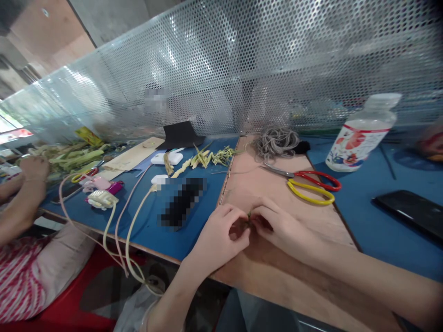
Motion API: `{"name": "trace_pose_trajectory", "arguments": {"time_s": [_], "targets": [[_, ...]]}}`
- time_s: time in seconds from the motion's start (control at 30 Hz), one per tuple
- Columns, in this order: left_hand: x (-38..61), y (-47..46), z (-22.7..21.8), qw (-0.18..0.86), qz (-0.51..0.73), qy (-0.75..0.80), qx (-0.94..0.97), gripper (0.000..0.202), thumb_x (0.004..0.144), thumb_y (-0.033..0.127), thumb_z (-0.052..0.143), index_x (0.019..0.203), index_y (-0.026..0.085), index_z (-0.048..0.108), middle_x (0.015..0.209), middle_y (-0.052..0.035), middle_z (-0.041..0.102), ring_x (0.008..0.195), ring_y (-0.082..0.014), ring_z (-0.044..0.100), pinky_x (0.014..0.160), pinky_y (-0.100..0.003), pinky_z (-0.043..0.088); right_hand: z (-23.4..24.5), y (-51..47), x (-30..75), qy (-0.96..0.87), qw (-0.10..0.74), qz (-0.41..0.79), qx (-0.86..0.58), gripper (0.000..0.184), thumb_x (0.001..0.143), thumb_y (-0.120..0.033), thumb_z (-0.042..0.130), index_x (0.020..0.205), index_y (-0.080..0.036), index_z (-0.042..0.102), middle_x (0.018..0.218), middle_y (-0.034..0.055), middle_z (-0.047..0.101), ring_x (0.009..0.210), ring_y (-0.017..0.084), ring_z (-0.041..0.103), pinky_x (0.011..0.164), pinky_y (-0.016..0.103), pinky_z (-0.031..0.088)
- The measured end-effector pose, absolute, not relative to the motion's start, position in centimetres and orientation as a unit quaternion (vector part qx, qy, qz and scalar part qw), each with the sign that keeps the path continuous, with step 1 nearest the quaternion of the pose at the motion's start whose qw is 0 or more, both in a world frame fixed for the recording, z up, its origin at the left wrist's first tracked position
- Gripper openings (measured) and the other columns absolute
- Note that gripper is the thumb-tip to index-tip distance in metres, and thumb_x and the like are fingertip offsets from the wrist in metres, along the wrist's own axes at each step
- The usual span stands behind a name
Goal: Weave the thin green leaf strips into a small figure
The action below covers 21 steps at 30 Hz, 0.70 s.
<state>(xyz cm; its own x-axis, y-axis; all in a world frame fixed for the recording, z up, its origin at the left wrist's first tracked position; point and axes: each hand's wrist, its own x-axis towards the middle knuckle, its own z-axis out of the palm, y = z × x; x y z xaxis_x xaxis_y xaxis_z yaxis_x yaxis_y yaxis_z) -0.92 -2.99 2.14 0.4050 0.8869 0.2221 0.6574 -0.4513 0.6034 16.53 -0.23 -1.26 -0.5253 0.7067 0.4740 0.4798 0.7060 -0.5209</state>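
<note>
My left hand (224,233) and my right hand (277,226) meet fingertip to fingertip over a wooden board (277,184). Both are closed in a pinch. Between the fingertips a tiny green and brown piece (249,218) shows, too small and too covered to name. Just beyond my right hand lie scissors (309,184) with one red and one yellow handle loop, blades pointing left. Behind them on the board is a loose bundle of grey cord (277,142).
A clear bottle (362,133) and a black phone (411,212) stand right on the blue table (204,216). Left are yellow-green braided pieces (204,157), chargers with cables (102,199) and a pixelated dark object (183,203). Another person's hand (34,168) works far left. A perforated metal screen (207,69) runs behind.
</note>
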Motion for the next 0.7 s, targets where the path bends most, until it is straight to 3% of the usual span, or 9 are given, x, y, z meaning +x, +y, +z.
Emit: {"name": "trace_pose_trajectory", "arguments": {"time_s": [0.4,0.7], "targets": [[-1.20,-2.82,1.91,0.223,0.265,0.489,0.801,0.007,0.078,0.018,0.049,0.084,0.019,0.052,0.087,-0.0028,0.054,0.085,-0.0160,0.050,0.077,-0.030,0.043,-0.92,-0.49,16.57,-0.850,0.352,0.174,-0.350,0.013,0.078,-0.006,0.047,0.075,-0.018,0.048,0.081,0.0017,0.050,0.070,0.012,0.049,0.062,0.025,0.044],[-1.29,-2.88,1.77,0.218,0.283,0.478,0.802,0.013,0.082,0.015,0.041,0.084,0.018,0.054,0.090,-0.0045,0.055,0.088,-0.0160,0.051,0.078,-0.030,0.043,-0.91,-0.50,16.66,-0.861,0.351,0.163,-0.330,0.019,0.079,-0.010,0.047,0.093,-0.020,0.055,0.093,0.0052,0.054,0.083,0.016,0.054,0.070,0.031,0.049]]}}
